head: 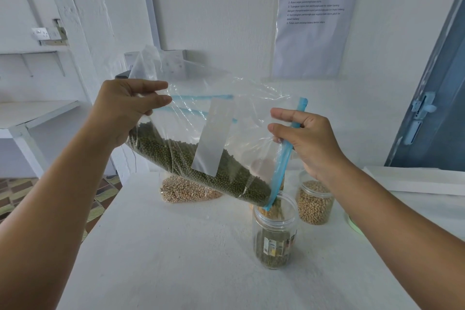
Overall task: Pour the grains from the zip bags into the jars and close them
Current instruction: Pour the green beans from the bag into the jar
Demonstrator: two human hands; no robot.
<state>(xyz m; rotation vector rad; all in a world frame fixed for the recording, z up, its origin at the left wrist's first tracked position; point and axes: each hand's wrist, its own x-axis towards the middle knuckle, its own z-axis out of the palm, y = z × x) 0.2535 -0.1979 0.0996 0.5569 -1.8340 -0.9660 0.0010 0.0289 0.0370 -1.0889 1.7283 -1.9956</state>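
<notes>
**Free room and obstacles on the desk**

The near and left parts of the white desk [156, 246] lie bare. At 3 o'clock an open jar [275, 231] stands under the tilted zip bag [201, 158], which spans the middle between both hands. Behind, at 12 o'clock, a bag of pale grains [186, 191] lies flat; at 1 o'clock a filled jar [315, 205] stands near the open one.

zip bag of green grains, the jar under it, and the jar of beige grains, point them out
zip bag of green grains [201, 166], head view, on the grain-filled lower part
jar under it [274, 246], head view, on its clear wall
jar of beige grains [314, 205], head view, on its filled wall
</notes>
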